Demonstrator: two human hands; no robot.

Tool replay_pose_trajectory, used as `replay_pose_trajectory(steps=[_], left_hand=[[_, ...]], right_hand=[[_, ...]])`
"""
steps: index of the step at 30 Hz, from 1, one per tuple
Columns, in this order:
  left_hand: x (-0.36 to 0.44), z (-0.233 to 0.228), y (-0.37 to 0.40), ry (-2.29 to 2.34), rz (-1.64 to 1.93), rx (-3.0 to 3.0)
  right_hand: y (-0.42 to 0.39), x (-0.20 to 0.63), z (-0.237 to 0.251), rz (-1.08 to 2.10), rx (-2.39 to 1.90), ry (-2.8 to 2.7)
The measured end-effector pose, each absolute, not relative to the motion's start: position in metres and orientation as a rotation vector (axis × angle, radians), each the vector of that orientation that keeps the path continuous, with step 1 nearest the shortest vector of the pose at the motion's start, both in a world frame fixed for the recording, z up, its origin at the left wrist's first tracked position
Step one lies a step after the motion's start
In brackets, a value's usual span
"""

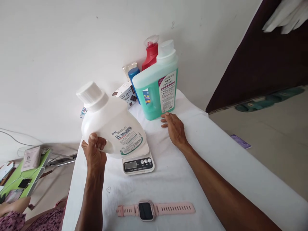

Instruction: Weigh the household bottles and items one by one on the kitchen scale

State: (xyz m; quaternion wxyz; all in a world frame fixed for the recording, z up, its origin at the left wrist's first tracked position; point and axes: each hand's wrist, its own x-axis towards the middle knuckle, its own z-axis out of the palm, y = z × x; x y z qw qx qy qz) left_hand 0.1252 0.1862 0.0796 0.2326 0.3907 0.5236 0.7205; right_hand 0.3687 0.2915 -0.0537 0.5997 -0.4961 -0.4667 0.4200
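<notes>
My left hand point(94, 151) grips the handle of a white detergent jug point(113, 126) with a white screw cap. The jug is tilted left and sits over a small white kitchen scale point(138, 163) with a grey display. My right hand point(175, 127) lies flat on the white cloth, fingers apart, holding nothing. Its fingertips are next to the base of a clear jug of green liquid point(156, 86) with a white cap.
A red bottle point(150, 56), a blue-capped bottle point(133, 74) and a small box point(125, 94) stand behind by the wall. A pink smartwatch point(155, 210) lies flat near the front. The white-covered table point(216, 154) drops off at right. A green tray point(21, 175) sits at left.
</notes>
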Motion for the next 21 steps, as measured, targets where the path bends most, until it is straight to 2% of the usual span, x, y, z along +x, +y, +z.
replay_pose_trajectory(steps=[13, 21], left_hand=[[0.112, 0.077, 0.177, 1.355, 1.866, 1.138], [0.094, 0.07, 0.174, 1.496, 1.928, 1.247]], right_hand=[[0.292, 0.369, -0.056, 0.965, -1.2, -1.1], [0.292, 0.367, -0.058, 0.96, -1.197, -1.084]])
